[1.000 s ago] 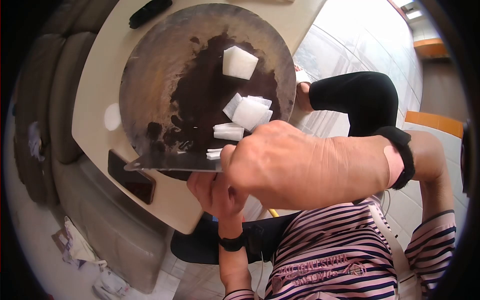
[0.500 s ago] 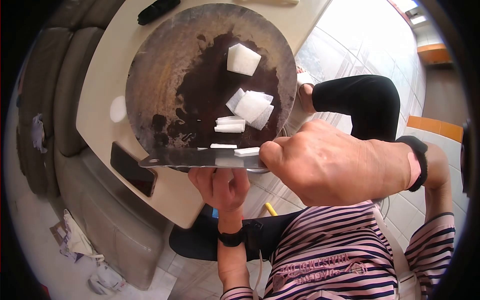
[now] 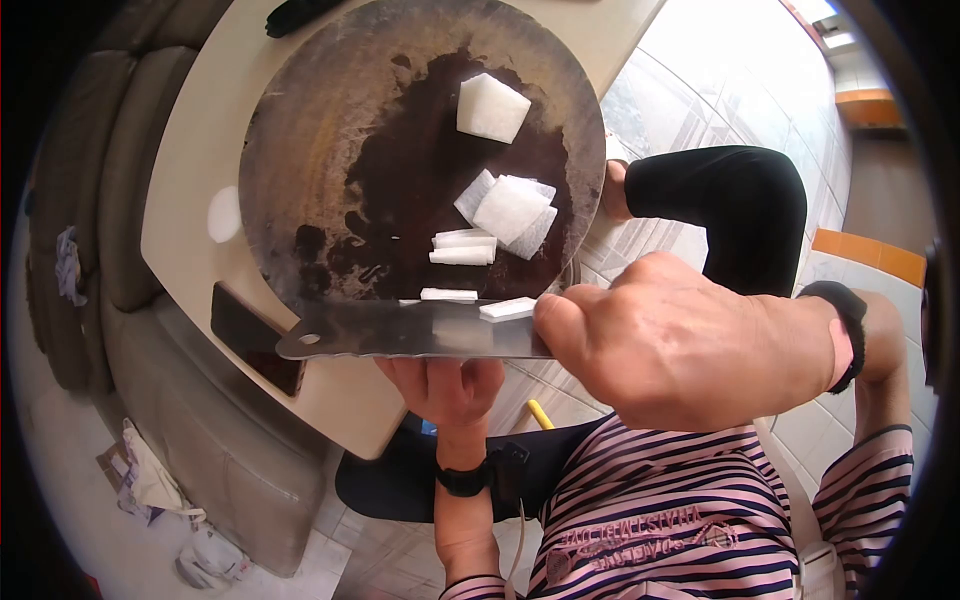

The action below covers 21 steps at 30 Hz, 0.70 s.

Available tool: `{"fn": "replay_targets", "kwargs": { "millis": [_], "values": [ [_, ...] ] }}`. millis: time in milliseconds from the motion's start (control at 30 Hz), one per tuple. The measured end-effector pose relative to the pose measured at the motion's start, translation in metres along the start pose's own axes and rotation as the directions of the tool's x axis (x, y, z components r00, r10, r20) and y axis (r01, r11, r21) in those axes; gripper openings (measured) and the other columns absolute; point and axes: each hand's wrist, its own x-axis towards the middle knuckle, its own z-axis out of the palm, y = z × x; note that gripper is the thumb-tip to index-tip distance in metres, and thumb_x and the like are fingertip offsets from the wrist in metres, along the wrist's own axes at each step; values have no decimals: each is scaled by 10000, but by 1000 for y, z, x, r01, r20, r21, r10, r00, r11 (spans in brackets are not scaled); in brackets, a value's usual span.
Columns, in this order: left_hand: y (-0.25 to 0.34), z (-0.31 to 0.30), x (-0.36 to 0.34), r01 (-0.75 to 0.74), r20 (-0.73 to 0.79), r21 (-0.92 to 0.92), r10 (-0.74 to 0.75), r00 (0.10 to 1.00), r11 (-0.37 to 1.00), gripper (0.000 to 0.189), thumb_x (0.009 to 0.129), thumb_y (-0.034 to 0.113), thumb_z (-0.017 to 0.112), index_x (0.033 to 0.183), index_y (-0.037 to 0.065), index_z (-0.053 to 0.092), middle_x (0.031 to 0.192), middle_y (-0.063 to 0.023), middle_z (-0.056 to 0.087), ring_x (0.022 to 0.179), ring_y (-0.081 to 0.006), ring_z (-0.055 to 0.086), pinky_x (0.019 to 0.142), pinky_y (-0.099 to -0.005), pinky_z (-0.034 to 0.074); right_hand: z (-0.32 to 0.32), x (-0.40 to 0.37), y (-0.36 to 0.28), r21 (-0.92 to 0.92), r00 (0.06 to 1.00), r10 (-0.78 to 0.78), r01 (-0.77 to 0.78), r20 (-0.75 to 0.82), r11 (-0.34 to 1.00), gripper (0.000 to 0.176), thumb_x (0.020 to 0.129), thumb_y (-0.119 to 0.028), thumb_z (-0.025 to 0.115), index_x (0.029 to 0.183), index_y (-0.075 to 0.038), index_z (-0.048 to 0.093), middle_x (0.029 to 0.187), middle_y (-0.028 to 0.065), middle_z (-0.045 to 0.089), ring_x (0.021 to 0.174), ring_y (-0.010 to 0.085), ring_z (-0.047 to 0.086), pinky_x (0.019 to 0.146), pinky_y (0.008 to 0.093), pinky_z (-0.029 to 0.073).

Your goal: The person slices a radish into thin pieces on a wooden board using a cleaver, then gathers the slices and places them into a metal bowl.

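Right hand [image 3: 665,345] clenched on cleaver [image 3: 390,330], white strip [image 3: 508,309] against it; left hand [image 3: 445,390] partly behind, fingers curled, grasp can't tell; white slices [image 3: 512,210] on round board [image 3: 310,130]

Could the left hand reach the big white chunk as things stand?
Probably not directly: the cleaver, held in the right hand, lies between the left hand and the white chunk.

Your pink shirt [image 3: 610,475] has dark stripes and pink letters [image 3: 645,532]. You wear black pants [image 3: 750,190], a black right wristband [image 3: 850,325] and a black left wrist strap [image 3: 463,481].
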Motion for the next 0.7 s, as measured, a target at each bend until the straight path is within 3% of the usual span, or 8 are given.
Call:
{"fn": "replay_targets", "kwargs": {
  "millis": [267, 367, 467, 533, 600, 700],
  "values": [
    [1, -3, 3, -17, 25, -34, 18, 1000, 999, 140, 817, 198, 706, 873, 107, 616, 1022, -97, 597, 952, -349, 558, 790, -464, 464, 2, 30, 5, 39, 999, -48, 48, 7, 998, 184, 688, 18, 636, 803, 109, 525, 588, 188, 585, 549, 335, 646, 461, 373, 484],
    [-8, -3, -17, 53, 17, -70, -52, 999, 996, 177, 811, 212, 736, 895, 97, 630, 1004, -89, 598, 937, -329, 549, 765, -441, 457, 9, 42, 7, 114, 990, -110, 121, -93, 986, 162, 681, 2, 651, 777, 94, 559, 603, 189, 603, 580, 333, 657, 502, 376, 504],
    [-17, -4, -29, 140, 100, -101, -130, 987, 985, 191, 807, 181, 755, 932, 79, 653, 1002, -75, 596, 940, -312, 542, 768, -420, 460, 10, 47, 5, 131, 996, -39, 49, -74, 990, 161, 669, -6, 660, 770, 82, 570, 602, 187, 603, 601, 339, 662, 536, 380, 518],
    [0, -4, 2, -30, 24, -65, 32, 999, 997, 170, 804, 98, 745, 955, 59, 678, 1015, -69, 598, 939, -291, 539, 762, -384, 467, 8, 46, 7, 125, 999, 5, 1, -42, 992, 155, 667, 1, 654, 768, 83, 569, 595, 196, 597, 604, 347, 662, 540, 383, 519],
    [1, -2, 4, -83, 6, -21, 83, 997, 996, 151, 821, 72, 713, 959, 27, 669, 1021, -92, 594, 923, -286, 536, 767, -377, 465, 2, 39, 11, -106, 997, 32, -40, -74, 994, 139, 664, 28, 631, 768, 91, 563, 571, 208, 575, 567, 365, 643, 518, 396, 509],
    [1, -1, 4, -132, -6, 34, 133, 991, 991, 118, 854, 54, 670, 956, -4, 656, 1030, -117, 595, 925, -293, 533, 767, -370, 463, -3, 28, 11, -82, 997, 40, -45, -60, 996, 138, 660, 54, 609, 774, 106, 551, 549, 215, 551, 523, 376, 618, 484, 411, 492]
  ]
}}
